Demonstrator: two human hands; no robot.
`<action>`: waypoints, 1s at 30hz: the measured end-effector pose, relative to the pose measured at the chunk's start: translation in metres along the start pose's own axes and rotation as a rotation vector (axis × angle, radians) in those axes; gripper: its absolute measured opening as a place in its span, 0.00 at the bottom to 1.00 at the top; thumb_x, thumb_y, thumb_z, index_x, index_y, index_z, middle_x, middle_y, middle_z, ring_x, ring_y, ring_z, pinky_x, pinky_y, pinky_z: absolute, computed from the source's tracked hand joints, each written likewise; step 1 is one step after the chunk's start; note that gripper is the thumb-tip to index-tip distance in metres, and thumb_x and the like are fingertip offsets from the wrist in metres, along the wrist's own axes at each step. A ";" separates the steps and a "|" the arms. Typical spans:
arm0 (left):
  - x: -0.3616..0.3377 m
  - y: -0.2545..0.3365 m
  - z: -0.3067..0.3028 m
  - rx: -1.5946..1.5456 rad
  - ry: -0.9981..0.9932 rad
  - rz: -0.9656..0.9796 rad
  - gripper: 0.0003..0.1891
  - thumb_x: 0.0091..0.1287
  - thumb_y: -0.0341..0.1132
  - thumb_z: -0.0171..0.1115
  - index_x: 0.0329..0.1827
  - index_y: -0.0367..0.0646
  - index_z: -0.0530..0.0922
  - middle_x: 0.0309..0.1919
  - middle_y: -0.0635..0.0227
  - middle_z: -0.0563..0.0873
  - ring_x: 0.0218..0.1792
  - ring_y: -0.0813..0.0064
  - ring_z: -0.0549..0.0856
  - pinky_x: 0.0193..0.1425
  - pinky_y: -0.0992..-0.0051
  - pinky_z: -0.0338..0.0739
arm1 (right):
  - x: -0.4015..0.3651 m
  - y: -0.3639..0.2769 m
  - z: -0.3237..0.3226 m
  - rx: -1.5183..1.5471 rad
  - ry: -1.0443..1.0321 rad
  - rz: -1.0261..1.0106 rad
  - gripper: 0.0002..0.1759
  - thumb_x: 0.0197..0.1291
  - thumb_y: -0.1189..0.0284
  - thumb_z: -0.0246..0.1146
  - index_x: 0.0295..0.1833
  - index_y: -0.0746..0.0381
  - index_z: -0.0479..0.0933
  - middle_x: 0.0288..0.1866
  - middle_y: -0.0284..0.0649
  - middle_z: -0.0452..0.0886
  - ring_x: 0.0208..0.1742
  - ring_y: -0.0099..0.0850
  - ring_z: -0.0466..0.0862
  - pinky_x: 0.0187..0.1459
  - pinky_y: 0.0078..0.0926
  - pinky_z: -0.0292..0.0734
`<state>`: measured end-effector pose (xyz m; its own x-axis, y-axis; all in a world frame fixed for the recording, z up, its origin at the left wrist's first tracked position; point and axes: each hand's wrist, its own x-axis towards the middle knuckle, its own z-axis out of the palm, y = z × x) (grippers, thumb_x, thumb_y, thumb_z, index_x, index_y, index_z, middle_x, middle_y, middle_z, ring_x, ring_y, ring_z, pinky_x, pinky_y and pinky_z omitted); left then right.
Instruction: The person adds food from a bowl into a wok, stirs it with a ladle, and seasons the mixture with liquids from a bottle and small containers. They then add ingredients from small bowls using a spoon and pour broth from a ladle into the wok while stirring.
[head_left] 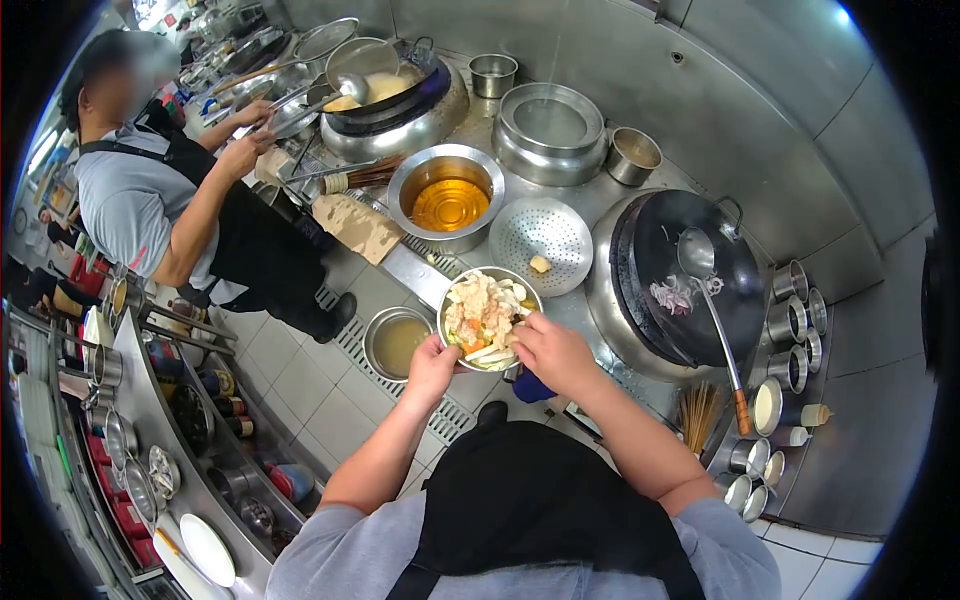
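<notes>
A metal bowl full of pale meat pieces and cut vegetables is held in front of my body. My left hand grips its lower left rim. At its right side is my right hand, its fingers bent over the rim and touching the food. Just beyond the bowl lies a perforated strainer with one small yellowish piece in it. To the right, a black wok holds a ladle and some sliced pinkish food.
A pot of amber oil stands left of the strainer. Below it is a bowl of cloudy liquid. A co-worker handles a ladle at another wok. Seasoning containers line the right side, near a bamboo brush.
</notes>
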<state>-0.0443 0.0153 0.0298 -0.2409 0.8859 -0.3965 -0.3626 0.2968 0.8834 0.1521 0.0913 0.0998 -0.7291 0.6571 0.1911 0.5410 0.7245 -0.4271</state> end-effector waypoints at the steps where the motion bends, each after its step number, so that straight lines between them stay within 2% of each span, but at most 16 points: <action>1: 0.000 0.002 0.003 -0.011 -0.013 0.003 0.10 0.61 0.24 0.51 0.44 0.32 0.75 0.36 0.61 0.84 0.34 0.74 0.85 0.36 0.77 0.83 | 0.000 0.002 -0.003 -0.003 0.000 0.002 0.09 0.56 0.67 0.63 0.40 0.60 0.78 0.39 0.38 0.74 0.36 0.39 0.81 0.35 0.36 0.77; 4: 0.013 -0.006 0.004 0.015 -0.001 -0.016 0.10 0.62 0.25 0.51 0.44 0.32 0.75 0.36 0.61 0.84 0.34 0.73 0.85 0.36 0.77 0.83 | 0.006 0.013 -0.016 0.087 0.043 -0.003 0.09 0.57 0.68 0.63 0.41 0.60 0.78 0.39 0.37 0.74 0.33 0.35 0.81 0.34 0.32 0.76; 6: 0.019 -0.009 0.006 0.009 -0.011 -0.005 0.10 0.62 0.25 0.51 0.43 0.30 0.75 0.36 0.59 0.84 0.34 0.72 0.86 0.37 0.75 0.84 | 0.014 0.023 -0.021 0.408 0.056 0.152 0.09 0.57 0.69 0.63 0.41 0.61 0.78 0.38 0.36 0.73 0.31 0.31 0.79 0.33 0.27 0.74; 7: 0.021 -0.010 0.008 0.004 -0.022 0.004 0.10 0.63 0.26 0.50 0.42 0.28 0.75 0.36 0.58 0.84 0.34 0.71 0.86 0.37 0.73 0.85 | 0.016 0.031 -0.024 0.494 0.089 0.157 0.11 0.56 0.69 0.64 0.42 0.64 0.78 0.37 0.37 0.73 0.30 0.28 0.77 0.32 0.24 0.72; 11: 0.033 -0.022 0.008 0.044 -0.015 0.002 0.09 0.63 0.27 0.51 0.43 0.32 0.74 0.36 0.60 0.84 0.32 0.72 0.86 0.36 0.76 0.83 | 0.034 0.073 -0.024 0.487 0.127 0.278 0.11 0.56 0.70 0.64 0.40 0.66 0.78 0.38 0.39 0.75 0.31 0.30 0.77 0.34 0.26 0.73; 14: 0.038 -0.029 0.010 0.041 0.026 0.004 0.08 0.63 0.28 0.53 0.39 0.30 0.75 0.30 0.64 0.82 0.29 0.75 0.84 0.34 0.76 0.83 | 0.046 0.093 -0.011 0.312 0.267 0.347 0.15 0.57 0.66 0.65 0.44 0.66 0.78 0.41 0.41 0.77 0.33 0.33 0.79 0.37 0.29 0.75; 16: 0.041 -0.035 0.011 0.057 0.032 0.027 0.08 0.63 0.28 0.53 0.38 0.31 0.74 0.29 0.65 0.81 0.27 0.75 0.83 0.32 0.76 0.82 | 0.059 0.069 -0.016 0.097 0.246 0.390 0.21 0.57 0.60 0.65 0.51 0.63 0.77 0.45 0.44 0.77 0.37 0.38 0.81 0.41 0.33 0.77; 17: 0.042 -0.038 0.011 0.077 0.036 0.047 0.08 0.63 0.29 0.54 0.37 0.31 0.74 0.28 0.65 0.81 0.26 0.76 0.82 0.31 0.76 0.81 | 0.064 0.053 -0.022 0.160 0.138 0.403 0.27 0.55 0.57 0.66 0.57 0.59 0.75 0.49 0.45 0.77 0.46 0.41 0.80 0.49 0.36 0.76; 18: 0.043 -0.038 0.012 0.071 0.040 0.048 0.08 0.63 0.29 0.54 0.37 0.31 0.74 0.28 0.65 0.81 0.26 0.76 0.82 0.31 0.76 0.81 | 0.069 0.042 -0.021 0.158 0.133 0.398 0.27 0.55 0.57 0.66 0.57 0.59 0.75 0.49 0.45 0.77 0.46 0.41 0.80 0.49 0.36 0.76; 20: 0.045 -0.038 0.013 0.150 -0.040 0.052 0.08 0.62 0.26 0.52 0.41 0.29 0.74 0.33 0.63 0.81 0.29 0.74 0.84 0.37 0.74 0.84 | 0.072 0.028 -0.015 -0.096 0.260 -0.145 0.26 0.51 0.62 0.69 0.56 0.60 0.76 0.47 0.41 0.77 0.48 0.40 0.78 0.51 0.37 0.73; 21: 0.043 -0.034 0.015 0.147 -0.046 0.043 0.08 0.62 0.26 0.52 0.40 0.29 0.75 0.32 0.64 0.81 0.30 0.75 0.84 0.37 0.74 0.84 | 0.068 0.026 -0.010 -0.121 0.152 -0.144 0.25 0.51 0.61 0.67 0.55 0.57 0.75 0.48 0.42 0.76 0.55 0.43 0.74 0.56 0.41 0.70; 24: 0.045 -0.039 0.018 0.106 -0.026 0.042 0.08 0.62 0.25 0.52 0.40 0.29 0.75 0.32 0.64 0.81 0.30 0.75 0.84 0.37 0.74 0.84 | 0.057 0.035 -0.006 -0.006 0.017 -0.051 0.23 0.49 0.63 0.68 0.51 0.58 0.75 0.45 0.43 0.76 0.52 0.43 0.75 0.54 0.40 0.71; 26: 0.049 -0.047 0.016 0.077 0.004 0.057 0.07 0.62 0.27 0.53 0.37 0.31 0.75 0.28 0.67 0.79 0.27 0.76 0.82 0.33 0.75 0.81 | 0.047 0.042 -0.005 -0.015 0.067 -0.053 0.21 0.48 0.66 0.68 0.48 0.60 0.75 0.44 0.43 0.76 0.50 0.44 0.75 0.53 0.40 0.71; 27: 0.051 -0.049 0.015 0.060 0.023 0.071 0.06 0.61 0.29 0.54 0.34 0.33 0.74 0.23 0.70 0.78 0.24 0.78 0.81 0.28 0.76 0.78 | 0.042 0.046 -0.006 0.045 0.071 0.038 0.20 0.48 0.68 0.68 0.48 0.62 0.75 0.44 0.43 0.76 0.50 0.43 0.76 0.53 0.38 0.72; 28: 0.053 -0.051 0.014 0.054 0.026 0.071 0.06 0.61 0.29 0.54 0.34 0.33 0.74 0.23 0.70 0.78 0.24 0.78 0.81 0.28 0.76 0.78 | 0.039 0.049 -0.006 0.104 0.078 0.132 0.20 0.48 0.71 0.68 0.48 0.63 0.74 0.44 0.44 0.76 0.50 0.42 0.76 0.52 0.36 0.72; 30: 0.055 -0.048 0.012 0.060 -0.002 0.080 0.06 0.61 0.29 0.54 0.33 0.33 0.74 0.23 0.70 0.77 0.24 0.78 0.81 0.28 0.76 0.78 | 0.036 0.055 -0.002 0.121 0.097 0.117 0.20 0.48 0.72 0.68 0.47 0.63 0.74 0.44 0.44 0.76 0.50 0.43 0.76 0.51 0.36 0.72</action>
<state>-0.0290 0.0545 -0.0318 -0.2654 0.9082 -0.3237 -0.2876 0.2459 0.9256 0.1564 0.1553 0.0848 -0.6171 0.7569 0.2151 0.5616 0.6152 -0.5532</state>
